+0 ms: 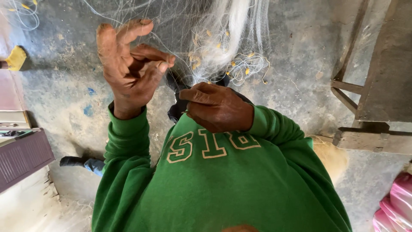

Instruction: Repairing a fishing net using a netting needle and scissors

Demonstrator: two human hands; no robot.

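Observation:
A fine white fishing net (pixel 223 38) with small yellow floats hangs bunched in front of me over the grey concrete floor. My left hand (pixel 128 64) is raised at the left, thumb and forefinger pinched on thin strands of the net, the other fingers spread. Lower down, close to my green sweatshirt (pixel 214 180), my right hand (pixel 216 107) is closed around net strands. A black object (pixel 176 96) shows just beside its fingers; whether the hand grips it I cannot tell.
A wooden frame (pixel 365 90) stands at the right, with a pink plastic bag (pixel 397 208) below it. A yellow object (pixel 16 58) and a maroon slatted box (pixel 21 157) sit at the left. A dark and blue item (pixel 83 163) lies on the floor.

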